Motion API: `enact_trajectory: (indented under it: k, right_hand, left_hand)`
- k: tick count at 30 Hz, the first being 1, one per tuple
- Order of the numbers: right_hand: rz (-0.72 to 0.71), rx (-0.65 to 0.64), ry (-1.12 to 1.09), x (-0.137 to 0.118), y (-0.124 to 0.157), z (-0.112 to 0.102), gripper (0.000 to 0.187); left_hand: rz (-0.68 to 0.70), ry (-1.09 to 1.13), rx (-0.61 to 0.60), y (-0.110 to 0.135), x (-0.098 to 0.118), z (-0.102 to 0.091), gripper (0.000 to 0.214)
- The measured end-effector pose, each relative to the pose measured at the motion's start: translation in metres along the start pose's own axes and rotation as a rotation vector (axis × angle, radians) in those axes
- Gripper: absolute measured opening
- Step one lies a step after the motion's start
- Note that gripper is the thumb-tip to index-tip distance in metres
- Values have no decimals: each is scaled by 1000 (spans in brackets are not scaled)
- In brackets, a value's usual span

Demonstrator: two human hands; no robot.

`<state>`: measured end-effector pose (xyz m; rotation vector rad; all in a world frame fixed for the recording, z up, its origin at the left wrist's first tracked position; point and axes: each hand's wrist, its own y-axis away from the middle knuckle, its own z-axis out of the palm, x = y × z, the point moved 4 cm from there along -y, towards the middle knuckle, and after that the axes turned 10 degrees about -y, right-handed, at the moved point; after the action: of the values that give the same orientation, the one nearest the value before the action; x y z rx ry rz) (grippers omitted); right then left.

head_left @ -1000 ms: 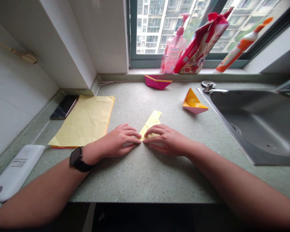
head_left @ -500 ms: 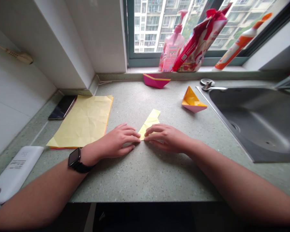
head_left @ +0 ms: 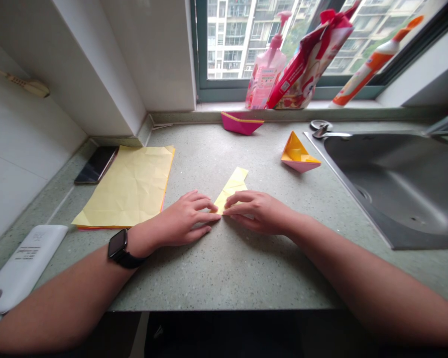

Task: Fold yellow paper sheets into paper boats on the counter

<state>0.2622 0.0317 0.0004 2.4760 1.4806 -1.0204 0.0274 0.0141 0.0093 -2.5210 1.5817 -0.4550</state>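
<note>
A folded yellow paper (head_left: 233,185) lies on the grey-green counter (head_left: 224,268), its near end under my fingers. My left hand (head_left: 182,221), a black watch on its wrist, presses its fingertips down on the paper's near left corner. My right hand (head_left: 259,211) lies flat over the near right part, fingers together and pointing left to meet the left fingertips. Both hands press the paper against the counter; the part beneath them is hidden.
A stack of yellow sheets (head_left: 129,186) lies at left beside a phone (head_left: 97,165). A white power bank (head_left: 18,268) sits near left. Two folded paper boats, pink (head_left: 241,123) and orange-pink (head_left: 298,155), stand behind. The steel sink (head_left: 399,184) is at right; bottles and a red bag line the sill.
The hands stay pressed on the yellow paper; the fingertips shifted only slightly. The camera view moved a little.
</note>
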Motion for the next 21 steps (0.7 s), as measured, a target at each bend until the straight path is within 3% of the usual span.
enact_trajectory:
  k: [21]
  right_hand:
    - [-57, -9, 79, -3, 0, 1, 27]
  left_hand:
    - [-15, -53, -21, -1, 2, 1, 28]
